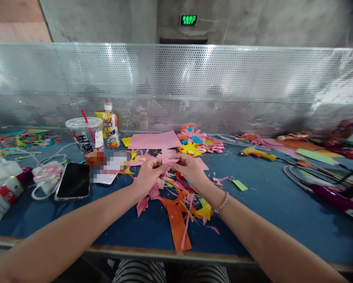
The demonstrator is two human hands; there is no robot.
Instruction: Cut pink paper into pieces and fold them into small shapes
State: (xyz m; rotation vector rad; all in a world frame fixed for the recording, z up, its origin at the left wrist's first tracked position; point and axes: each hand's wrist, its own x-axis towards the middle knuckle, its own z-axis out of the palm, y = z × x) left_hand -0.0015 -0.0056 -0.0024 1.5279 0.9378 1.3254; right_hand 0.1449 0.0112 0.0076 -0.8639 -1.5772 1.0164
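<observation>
Both hands meet over the middle of the blue table, pinching one small piece of pink paper (pixel 168 156) between them. My left hand (pixel 149 175) has its thumb and fingers closed on the paper's left side. My right hand (pixel 191 169) grips the right side, and a beaded bracelet circles that wrist. Below the hands lie paper scraps and an orange strip (pixel 178 224). Red scissor handles (pixel 182 182) show partly under my right hand. Just beyond are a large pink sheet (pixel 155 140) and several paper flowers (pixel 191 148).
On the left stand a plastic cup (pixel 86 137) with a red straw and a bottle (pixel 110 127), near a black-screened phone (pixel 74 181). A yellow glue gun (pixel 258 153) with its cord lies to the right. A perforated metal screen (pixel 176 86) closes off the table's back.
</observation>
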